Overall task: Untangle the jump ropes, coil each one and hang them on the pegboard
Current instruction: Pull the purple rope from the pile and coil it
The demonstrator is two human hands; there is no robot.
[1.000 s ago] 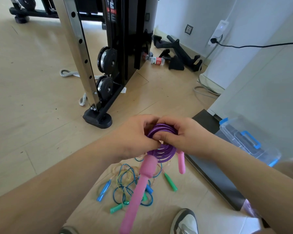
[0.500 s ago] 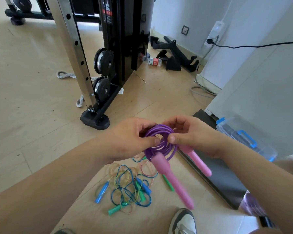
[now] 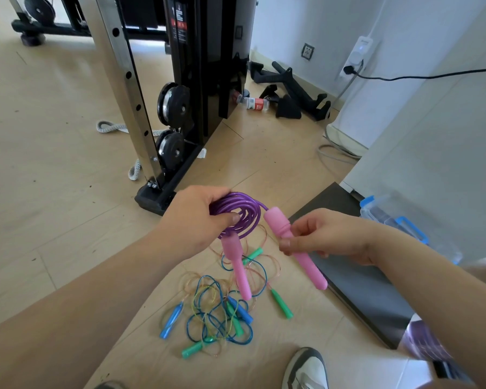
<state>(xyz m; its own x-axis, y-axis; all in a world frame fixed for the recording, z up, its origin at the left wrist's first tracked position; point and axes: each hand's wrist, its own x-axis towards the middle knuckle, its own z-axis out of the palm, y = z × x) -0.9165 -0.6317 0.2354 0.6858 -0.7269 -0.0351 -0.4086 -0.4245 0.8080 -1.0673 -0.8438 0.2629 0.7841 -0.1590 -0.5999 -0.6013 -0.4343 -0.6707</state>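
left hand (image 3: 197, 220) gripping the coiled purple jump rope (image 3: 237, 213), right hand (image 3: 324, 237) pinching one pink handle (image 3: 295, 248)

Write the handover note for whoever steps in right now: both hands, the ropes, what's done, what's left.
Left hand grips the purple coil, thumb across the loops.
Right hand pinches one pink handle; the second pink handle hangs under the coil.
Tangled pile of thin ropes with blue and green handles lies on the floor below the hands.
Done: purple rope coiled.
Left: hang it, then untangle, coil and hang the pile. Pegboard not in view.
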